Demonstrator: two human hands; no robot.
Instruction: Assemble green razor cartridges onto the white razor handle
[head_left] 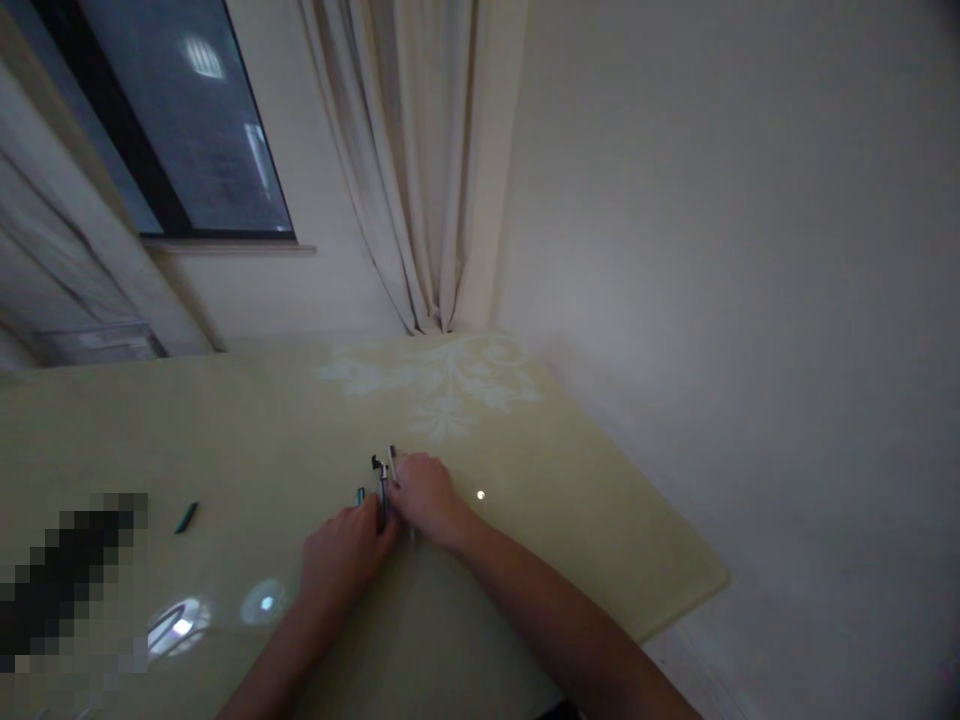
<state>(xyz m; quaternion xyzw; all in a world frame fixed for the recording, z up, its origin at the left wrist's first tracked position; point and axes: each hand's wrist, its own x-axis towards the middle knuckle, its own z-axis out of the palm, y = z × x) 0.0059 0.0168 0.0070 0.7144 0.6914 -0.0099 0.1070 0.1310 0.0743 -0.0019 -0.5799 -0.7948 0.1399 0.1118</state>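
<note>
My left hand is closed, its fingers wrapped round a short dark green pen-like piece whose top end sticks out above the knuckles. Pressed close beside it, my right hand is closed on a slim pale stick with a dark tip; the stick's lower end shows beneath the fingers. Between the two hands stands a thin metallic piece with a black hooked top; which hand bears it I cannot tell. A small dark green cap-like piece lies on the table, left of my left hand.
The glossy yellowish table has a pale floral pattern at its far side and a corner edge at right. A pixelated dark patch covers the left. Curtains, a window and a wall stand beyond the table.
</note>
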